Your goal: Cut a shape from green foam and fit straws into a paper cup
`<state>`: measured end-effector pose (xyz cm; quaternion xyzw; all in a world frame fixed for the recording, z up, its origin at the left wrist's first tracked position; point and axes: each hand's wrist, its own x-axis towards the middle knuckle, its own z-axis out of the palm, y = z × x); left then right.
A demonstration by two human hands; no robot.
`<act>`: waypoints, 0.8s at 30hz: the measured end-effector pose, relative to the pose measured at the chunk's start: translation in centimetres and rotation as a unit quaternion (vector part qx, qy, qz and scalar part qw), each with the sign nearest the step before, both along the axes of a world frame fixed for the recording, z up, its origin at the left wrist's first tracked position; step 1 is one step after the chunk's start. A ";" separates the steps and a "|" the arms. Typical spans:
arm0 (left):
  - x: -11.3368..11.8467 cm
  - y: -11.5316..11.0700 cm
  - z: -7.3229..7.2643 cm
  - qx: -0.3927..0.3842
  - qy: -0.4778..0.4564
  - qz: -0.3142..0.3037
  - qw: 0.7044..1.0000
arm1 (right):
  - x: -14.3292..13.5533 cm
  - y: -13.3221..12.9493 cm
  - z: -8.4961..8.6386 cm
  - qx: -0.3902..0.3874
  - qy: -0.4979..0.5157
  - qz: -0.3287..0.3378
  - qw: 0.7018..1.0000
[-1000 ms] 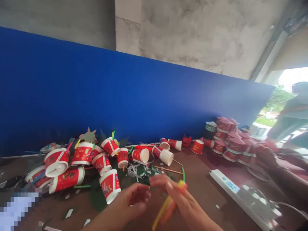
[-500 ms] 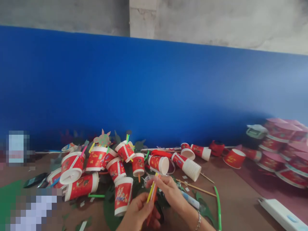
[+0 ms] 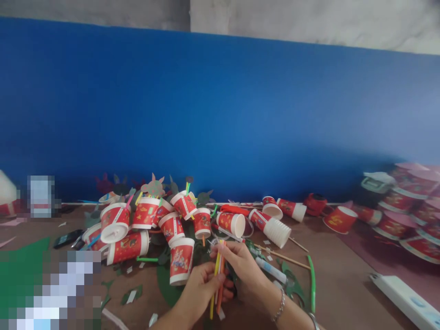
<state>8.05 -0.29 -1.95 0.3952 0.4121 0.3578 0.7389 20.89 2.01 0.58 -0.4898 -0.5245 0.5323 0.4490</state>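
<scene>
Several thin sticks (image 3: 218, 280), yellow, orange and whitish, stand almost upright between my two hands at the lower middle. My left hand (image 3: 203, 285) is closed round their lower part. My right hand (image 3: 237, 262), with a bracelet on the wrist, pinches their upper ends between thumb and fingers. Just left of my left hand a red printed paper cup (image 3: 181, 262) leans upright. Beyond my hands lie another red cup (image 3: 231, 223) on its side and a stack of white-rimmed cups (image 3: 275, 230).
Red cups (image 3: 146, 213) with coloured straws are heaped at left, near a phone (image 3: 67, 239). At right are a green tube (image 3: 312, 284), a glue stick (image 3: 271, 270), a power strip (image 3: 405, 298) and piled red bowls (image 3: 400, 224). A blue panel (image 3: 213, 110) stands behind.
The camera view has tilted down and shifted slightly left. The sticks are more upright and show more of their lower ends between my hands, which still hold them.
</scene>
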 end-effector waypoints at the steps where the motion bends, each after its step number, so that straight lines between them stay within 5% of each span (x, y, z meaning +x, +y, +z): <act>1: 0.0 0.0 0.0 -0.001 -0.003 0.002 1.000 | 0.1 0.1 0.1 0.010 -0.012 -0.009 1.000; 9: -0.2 0.2 -0.5 0.096 -0.031 0.057 0.993 | 1.3 0.9 0.4 -0.059 0.091 -0.114 0.988; 17: -0.5 -0.3 0.0 0.148 -0.026 0.145 0.978 | 1.1 0.6 0.4 -0.187 0.245 -0.020 0.951; 24: -1.5 -1.0 0.4 0.356 0.059 0.069 0.930 | 0.6 0.4 -0.9 -0.228 0.296 0.008 0.928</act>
